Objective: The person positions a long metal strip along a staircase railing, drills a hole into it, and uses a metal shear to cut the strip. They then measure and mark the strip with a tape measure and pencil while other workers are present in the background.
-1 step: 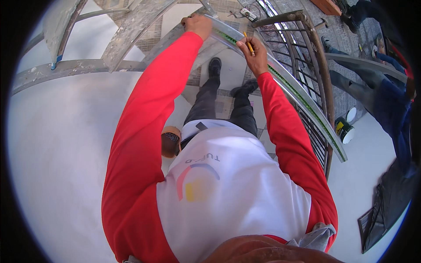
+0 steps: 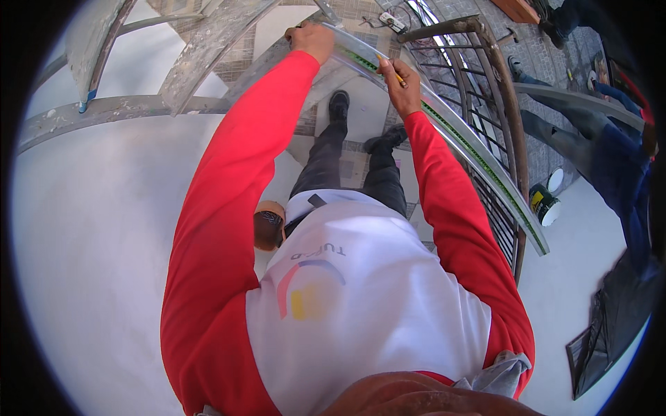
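A long silver metal channel [image 2: 512, 188], with a green strip marked in small ticks along it, runs from the upper middle down to the right. My left hand [image 2: 312, 41] is closed around its far left end, the fingertips partly hidden. In my right hand [image 2: 404, 87] a yellow pencil [image 2: 400, 79] is pinched between the fingers. That hand is at the channel's edge, the pencil slanting across the fingers with its upper end toward the channel.
A brown metal railing [image 2: 510, 104] stands behind the channel. Scuffed grey boards [image 2: 208, 59] lean at upper left. A dark paint bucket [image 2: 546, 204] and a hammer [image 2: 508, 36] are on the right. A white power strip [image 2: 393, 23] lies far ahead. Another person [image 2: 610, 149] is at right.
My right hand has turned slightly, and the pencil now leans more to the left than before. The left hand and the channel hold their place.
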`<state>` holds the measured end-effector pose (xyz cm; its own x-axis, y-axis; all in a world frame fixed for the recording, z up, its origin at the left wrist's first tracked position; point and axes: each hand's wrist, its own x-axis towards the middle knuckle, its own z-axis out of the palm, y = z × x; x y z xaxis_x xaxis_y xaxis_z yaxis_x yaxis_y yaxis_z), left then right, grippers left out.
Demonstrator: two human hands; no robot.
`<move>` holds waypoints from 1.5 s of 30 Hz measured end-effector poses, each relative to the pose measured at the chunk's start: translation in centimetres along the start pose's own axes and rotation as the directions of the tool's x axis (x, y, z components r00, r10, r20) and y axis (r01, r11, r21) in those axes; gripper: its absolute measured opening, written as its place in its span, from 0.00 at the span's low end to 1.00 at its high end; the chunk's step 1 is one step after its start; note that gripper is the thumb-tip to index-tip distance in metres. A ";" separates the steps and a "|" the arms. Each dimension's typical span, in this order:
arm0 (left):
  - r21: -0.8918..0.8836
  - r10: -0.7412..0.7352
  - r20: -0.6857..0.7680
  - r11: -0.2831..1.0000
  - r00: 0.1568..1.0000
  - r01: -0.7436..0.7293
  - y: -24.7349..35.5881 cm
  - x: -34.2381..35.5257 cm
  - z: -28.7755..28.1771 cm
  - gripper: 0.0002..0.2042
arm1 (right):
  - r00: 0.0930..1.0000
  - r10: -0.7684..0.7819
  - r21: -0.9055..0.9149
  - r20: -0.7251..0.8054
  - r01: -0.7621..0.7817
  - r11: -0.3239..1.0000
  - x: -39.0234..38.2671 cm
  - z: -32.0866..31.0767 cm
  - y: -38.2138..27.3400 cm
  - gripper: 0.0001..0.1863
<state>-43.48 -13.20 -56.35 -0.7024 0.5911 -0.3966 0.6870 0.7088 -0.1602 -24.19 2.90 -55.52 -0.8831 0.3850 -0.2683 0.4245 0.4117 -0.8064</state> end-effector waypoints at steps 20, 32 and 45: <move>-0.016 0.017 -0.035 1.000 0.999 -0.017 -0.1 0.8 -0.2 0.12 | 0.983 -0.120 0.124 -0.138 0.138 0.983 2.1 3.3 -0.1 0.11; -0.080 0.079 -0.051 0.993 0.996 -0.082 -1.1 -1.9 0.2 0.12 | 0.983 -0.083 0.143 -0.165 0.107 0.984 2.2 2.5 -0.9 0.14; -0.044 0.056 0.034 0.998 0.998 -0.055 -0.9 -1.7 0.0 0.13 | 0.970 -0.116 0.087 -0.213 0.138 0.987 1.8 3.0 -0.5 0.14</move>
<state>-42.91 -14.85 -55.47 -0.6558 0.6166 -0.4356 0.7155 0.6916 -0.0983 -26.61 0.93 -57.18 -0.8633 0.5018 -0.0538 0.2797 0.3870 -0.8786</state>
